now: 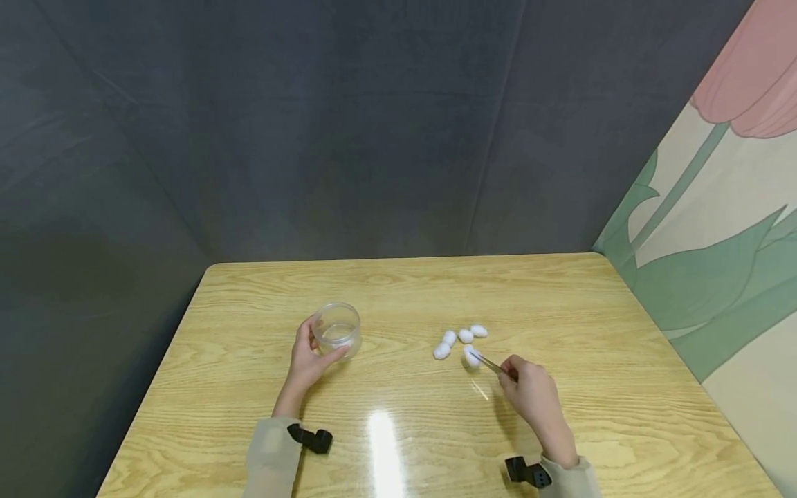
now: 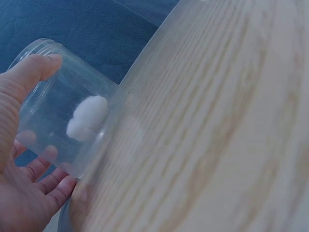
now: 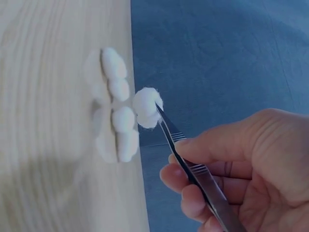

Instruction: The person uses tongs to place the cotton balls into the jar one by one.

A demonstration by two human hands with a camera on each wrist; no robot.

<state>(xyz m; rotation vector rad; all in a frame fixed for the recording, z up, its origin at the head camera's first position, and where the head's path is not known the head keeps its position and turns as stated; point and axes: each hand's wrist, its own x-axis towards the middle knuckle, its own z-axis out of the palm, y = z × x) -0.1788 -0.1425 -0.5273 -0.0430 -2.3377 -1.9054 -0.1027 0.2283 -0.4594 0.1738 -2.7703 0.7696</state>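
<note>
My left hand point(image 1: 309, 361) grips a clear round jar point(image 1: 353, 330) on the left part of the table, thumb near the rim and fingers along the far side. Inside the jar, a white cotton ball point(image 2: 88, 118) shows through the wall in the left wrist view. My right hand point(image 1: 534, 393) pinches metal tweezers point(image 3: 195, 171) between thumb and fingers. At the tweezers' tips is another cotton ball point(image 3: 146, 104), held above the table in the right wrist view. Several more cotton balls point(image 1: 449, 338) lie just beyond it.
The wood-grain table point(image 1: 398, 290) has its far edge against a dark cloth point(image 1: 349, 152). To the right hangs a cloth with a tulip pattern point(image 1: 716, 277). A bright reflection shines on the tabletop between the two arms. Each wrist wears a black strap point(image 1: 309, 438).
</note>
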